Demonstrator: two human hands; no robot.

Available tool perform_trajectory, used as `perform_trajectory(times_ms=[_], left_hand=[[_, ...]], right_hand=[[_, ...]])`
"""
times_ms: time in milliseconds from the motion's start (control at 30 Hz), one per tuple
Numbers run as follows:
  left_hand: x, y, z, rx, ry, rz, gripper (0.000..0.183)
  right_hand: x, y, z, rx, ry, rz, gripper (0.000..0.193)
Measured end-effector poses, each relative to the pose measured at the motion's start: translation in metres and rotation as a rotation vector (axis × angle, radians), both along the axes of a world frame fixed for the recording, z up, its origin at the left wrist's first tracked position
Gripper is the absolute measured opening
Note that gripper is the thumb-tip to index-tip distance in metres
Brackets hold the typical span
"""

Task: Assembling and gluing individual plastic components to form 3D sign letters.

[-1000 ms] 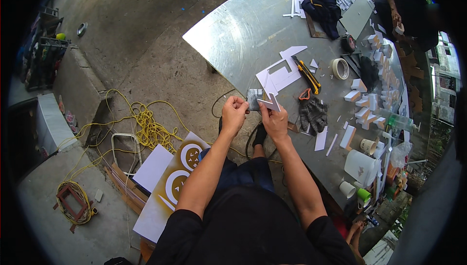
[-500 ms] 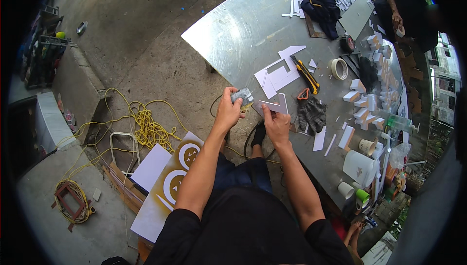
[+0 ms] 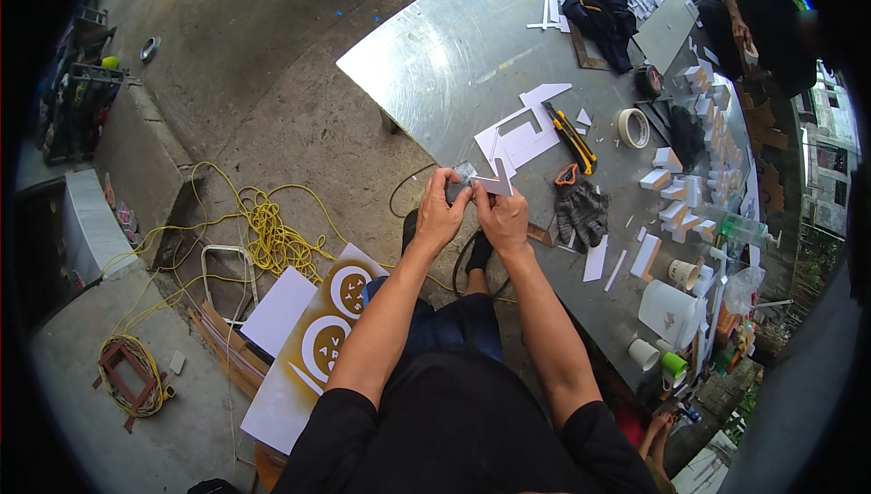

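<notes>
My left hand (image 3: 438, 211) is closed on a small grey folded piece (image 3: 464, 171); its exact kind I cannot make out. My right hand (image 3: 503, 222) pinches a flat white angular cut-out (image 3: 495, 184), shaped like part of a letter. The two hands almost meet over the near table corner, and the grey piece lies against the cut-out's left end. Beyond them on the metal table (image 3: 435, 68) is a white sheet with cut openings (image 3: 515, 145). A yellow-black utility knife (image 3: 572, 138) rests at its right side. Right of my right hand lies a dark work glove (image 3: 579, 208).
A tape roll (image 3: 633, 128) and several white-and-tan block letters (image 3: 675, 187) occupy the table's right side, with cups (image 3: 644, 354) nearer me. On my left are a stencilled board (image 3: 299, 381) and coiled yellow cord (image 3: 272, 231). Another person's hand (image 3: 744, 39) shows at far right.
My hands have come together. The right hand moved left with the white cut-out, which has turned, and the grey piece now meets it.
</notes>
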State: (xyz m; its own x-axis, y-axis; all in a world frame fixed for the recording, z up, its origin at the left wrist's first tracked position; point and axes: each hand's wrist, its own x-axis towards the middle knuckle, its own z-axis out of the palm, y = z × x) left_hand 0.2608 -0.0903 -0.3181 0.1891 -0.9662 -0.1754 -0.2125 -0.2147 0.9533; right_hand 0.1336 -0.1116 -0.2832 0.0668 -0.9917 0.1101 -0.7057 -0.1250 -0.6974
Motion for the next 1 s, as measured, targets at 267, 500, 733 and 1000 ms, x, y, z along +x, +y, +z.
perform_trajectory(times_ms=[267,500,733,1000], left_hand=[[0.003,-0.008,-0.004,0.126,0.116,-0.032,0.027],[0.006,-0.011,0.007,0.148,0.073,-0.026,0.027],[0.005,-0.012,0.009,0.095,0.057,0.022,0.023],[0.008,-0.017,0.017,0.231,0.045,-0.008,0.026]], right_hand=[[-0.008,-0.006,0.001,-0.132,0.113,0.158,0.013],[-0.005,-0.01,0.004,-0.11,0.144,0.157,0.013],[-0.005,-0.012,0.008,-0.028,0.171,0.161,0.014],[-0.005,-0.012,0.002,-0.052,0.164,0.187,0.014]])
